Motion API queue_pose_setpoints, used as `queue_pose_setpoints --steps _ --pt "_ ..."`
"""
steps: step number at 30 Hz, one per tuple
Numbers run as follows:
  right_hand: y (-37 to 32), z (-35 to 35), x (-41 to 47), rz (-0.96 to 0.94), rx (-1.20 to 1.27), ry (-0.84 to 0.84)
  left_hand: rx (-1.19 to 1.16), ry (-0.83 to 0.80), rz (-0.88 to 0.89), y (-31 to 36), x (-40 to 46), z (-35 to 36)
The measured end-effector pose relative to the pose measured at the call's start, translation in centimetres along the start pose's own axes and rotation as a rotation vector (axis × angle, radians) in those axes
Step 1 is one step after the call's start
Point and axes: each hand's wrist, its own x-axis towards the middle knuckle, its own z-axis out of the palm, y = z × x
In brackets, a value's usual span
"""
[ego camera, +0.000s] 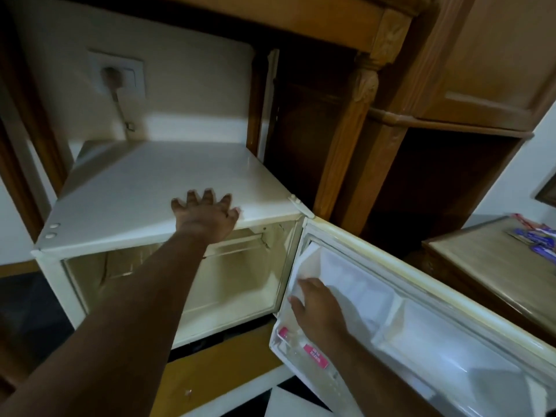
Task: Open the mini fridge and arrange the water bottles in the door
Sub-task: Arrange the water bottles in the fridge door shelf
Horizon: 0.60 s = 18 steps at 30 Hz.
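White mini fridge [168,188] open, door [436,296] swung toward 3 o'clock
Left hand [207,218] flat, fingers spread, on top; right hand [316,308] open above clear pink-labelled bottle [304,347] in door

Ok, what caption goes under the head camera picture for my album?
Left hand flat atop the open white mini fridge; right hand reaching into its door shelf.

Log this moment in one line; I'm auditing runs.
fridge door open | left hand flat on fridge top | right hand in door shelf above water bottle
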Motion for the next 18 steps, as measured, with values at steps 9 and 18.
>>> queue_pose_setpoints --steps 9,18 --pt "3.8 5.8 0.7 0.259 -0.075 -0.513 0.018 0.045 0.018 -0.3 1.3 0.8" --pt "2.7 5.9 1.9 0.203 -0.083 -0.627 0.042 0.075 0.042 -0.2 2.2 1.1"
